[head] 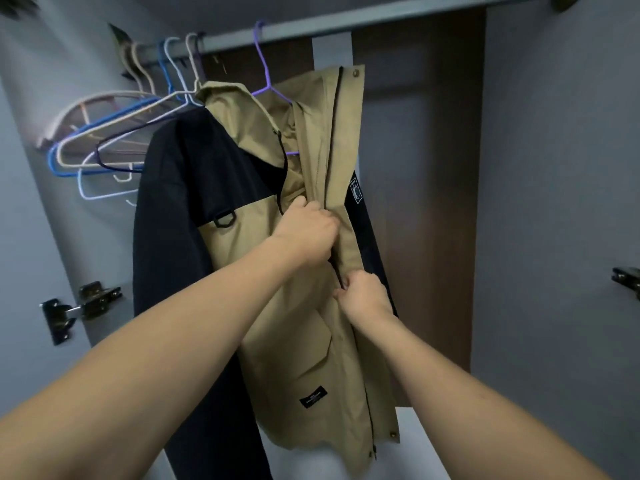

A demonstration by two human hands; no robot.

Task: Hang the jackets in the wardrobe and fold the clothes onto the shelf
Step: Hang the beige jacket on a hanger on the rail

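The khaki and navy jacket (294,271) already hangs on a purple hanger (266,77), whose hook sits over the wardrobe rail (346,24). It is turned a little, so its front opening faces the person. Both hands work on this opening, and I judge the reason is to close or straighten the front so that the jacket hangs flat.

The left hand (306,233) is curled around the khaki front flap, just beside the dark zipper line (334,140); its grip gathers the cloth and seems to keep it steady. The right hand (363,294) is lower, and its fingers are pressed together in a pinch on the zipper edge. Whether they hold the slider itself I cannot tell, because it is too small. So the jacket lies directly under both grips, with the left grip above the right.

To the left, several empty hangers (114,143) hang close together on the same rail.
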